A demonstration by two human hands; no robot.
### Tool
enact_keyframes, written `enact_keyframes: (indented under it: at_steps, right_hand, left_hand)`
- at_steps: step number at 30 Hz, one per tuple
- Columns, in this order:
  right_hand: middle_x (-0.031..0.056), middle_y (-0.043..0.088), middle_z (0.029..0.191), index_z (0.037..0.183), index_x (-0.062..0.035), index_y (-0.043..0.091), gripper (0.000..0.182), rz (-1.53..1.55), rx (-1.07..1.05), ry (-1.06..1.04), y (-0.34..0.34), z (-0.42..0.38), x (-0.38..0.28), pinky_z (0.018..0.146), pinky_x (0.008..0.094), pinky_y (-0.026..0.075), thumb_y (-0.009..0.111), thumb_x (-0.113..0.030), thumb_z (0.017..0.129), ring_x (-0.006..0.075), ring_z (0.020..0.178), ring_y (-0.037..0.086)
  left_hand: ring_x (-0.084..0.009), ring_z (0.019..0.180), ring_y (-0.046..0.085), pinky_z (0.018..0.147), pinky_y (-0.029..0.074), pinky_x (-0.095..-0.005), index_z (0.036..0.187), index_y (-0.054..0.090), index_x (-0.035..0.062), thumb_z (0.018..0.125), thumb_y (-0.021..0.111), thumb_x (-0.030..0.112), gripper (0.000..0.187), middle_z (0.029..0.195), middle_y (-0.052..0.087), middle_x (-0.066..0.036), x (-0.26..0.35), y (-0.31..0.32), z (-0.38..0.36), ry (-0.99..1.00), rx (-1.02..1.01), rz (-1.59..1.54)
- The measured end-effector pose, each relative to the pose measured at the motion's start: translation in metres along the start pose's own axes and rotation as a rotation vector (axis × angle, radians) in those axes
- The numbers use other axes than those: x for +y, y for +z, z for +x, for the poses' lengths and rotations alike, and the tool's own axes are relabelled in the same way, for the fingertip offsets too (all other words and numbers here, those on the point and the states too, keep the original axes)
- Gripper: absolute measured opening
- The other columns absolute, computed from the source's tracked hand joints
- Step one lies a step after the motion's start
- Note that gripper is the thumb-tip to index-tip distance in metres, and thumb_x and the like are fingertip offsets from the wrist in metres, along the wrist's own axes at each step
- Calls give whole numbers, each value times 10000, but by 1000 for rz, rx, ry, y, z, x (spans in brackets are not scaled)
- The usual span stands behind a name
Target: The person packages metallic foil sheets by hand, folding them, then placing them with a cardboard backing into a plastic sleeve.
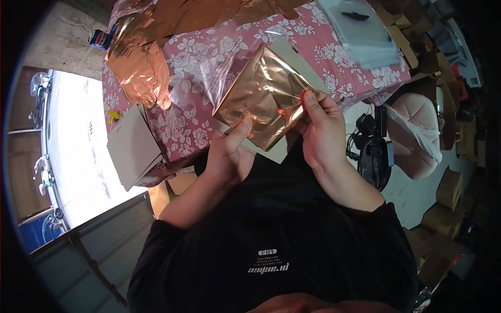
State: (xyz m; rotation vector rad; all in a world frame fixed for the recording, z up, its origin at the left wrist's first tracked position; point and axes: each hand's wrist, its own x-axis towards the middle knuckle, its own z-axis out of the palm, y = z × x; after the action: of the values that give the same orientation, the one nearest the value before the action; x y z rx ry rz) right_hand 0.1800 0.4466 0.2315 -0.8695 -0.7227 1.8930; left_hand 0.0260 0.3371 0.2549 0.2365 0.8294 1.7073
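Observation:
Both my hands hold a folded rose-gold foil sheet (261, 99) over the near edge of a table with a pink floral cloth (313, 31). My left hand (229, 151) grips the sheet's lower left corner, thumb on top. At the sheet's right edge, my right hand (321, 130) pinches it between the fingertips. A clear plastic bag (209, 78) lies around the sheet's far left part. Behind the sheet is a tan cardboard piece (292, 55).
A pile of crumpled rose-gold foil (141, 68) covers the table's far left. A stack of cardboard sheets (133, 146) hangs over the left table edge. Clear bags (365, 36) lie at the far right. A pink chair (417, 135) and cardboard boxes (449, 188) stand to the right.

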Motion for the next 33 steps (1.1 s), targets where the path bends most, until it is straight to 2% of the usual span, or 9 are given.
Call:
enact_keyframes:
  at_steps: [9, 15, 18, 20, 21, 22, 25, 28, 33]
  right_hand:
    - [82, 794, 1109, 1225, -22, 658, 246, -196, -19, -133, 9, 2, -9, 777, 323, 643, 755, -173, 1057, 160, 894, 775]
    - [66, 797, 1076, 1365, -3, 569, 455, -337, -31, -100, 2, 8, -18, 720, 243, 583, 816, -94, 994, 129, 874, 744]
    - [74, 744, 1169, 1447, -10, 511, 604, -620, -68, -240, 6, 6, -19, 755, 257, 560, 854, -80, 956, 117, 960, 692]
    - [91, 649, 1309, 1501, -18, 476, 715, -1030, 149, -652, 9, -1, -20, 816, 280, 539, 885, -65, 916, 125, 1101, 625]
    - [99, 573, 1404, 1534, -26, 454, 761, -847, 120, -653, -1, 2, -14, 945, 327, 545, 880, -52, 904, 157, 1272, 567]
    - [99, 573, 1404, 1534, -26, 454, 761, -845, 112, -655, -3, 0, -10, 945, 327, 545, 880, -52, 904, 157, 1272, 567]
    - [111, 600, 1475, 1549, -29, 448, 803, -266, -101, -257, -1, -21, -10, 1154, 388, 495, 860, 40, 864, 210, 1372, 578]
    - [110, 630, 1475, 1534, -35, 470, 795, -206, -271, 80, -2, -29, -6, 1170, 395, 487, 860, 65, 849, 218, 1345, 614]
    - [62, 707, 1167, 1347, -42, 541, 553, -183, -184, -77, 12, -21, 4, 941, 320, 604, 828, 96, 894, 163, 1037, 728]
  left_hand:
    - [-273, 1371, 620, 1189, 492, -528, 1470, 571, 94, 1097, 595, 72, 375, 1428, 654, -92, -7, -28, 8, -51, 84, -92]
    - [-276, 1338, 631, 1182, 503, -535, 1451, 575, 85, 1087, 624, 74, 368, 1375, 664, -93, -4, -26, 6, -101, 73, -117]
    - [-271, 1321, 634, 1161, 515, -537, 1449, 575, 85, 1089, 622, 75, 364, 1366, 665, -92, -1, -16, 4, -31, 75, -82]
    - [-266, 1316, 632, 1159, 513, -538, 1450, 576, 88, 1088, 620, 71, 364, 1369, 664, -85, 2, -23, 2, -48, 76, -94]
    - [-261, 1312, 629, 1156, 511, -539, 1450, 577, 92, 1088, 619, 68, 365, 1373, 664, -78, 4, -27, 2, -66, 77, -106]
    - [-261, 1312, 629, 1156, 511, -539, 1450, 577, 92, 1088, 619, 68, 365, 1373, 664, -78, 3, -29, 3, -58, 79, -107]
    - [-254, 1293, 630, 1166, 498, -526, 1449, 578, 91, 1087, 616, 64, 365, 1377, 661, -76, 3, -31, 5, -14, 189, -178]
    - [-263, 1331, 618, 1189, 479, -518, 1465, 563, 86, 1087, 607, 57, 382, 1396, 649, -91, 5, -16, 4, 26, 171, -101]
    - [-278, 1391, 599, 1194, 477, -503, 1495, 526, 67, 1099, 573, 52, 398, 1444, 629, -110, 2, -10, 2, 24, 3, -11]
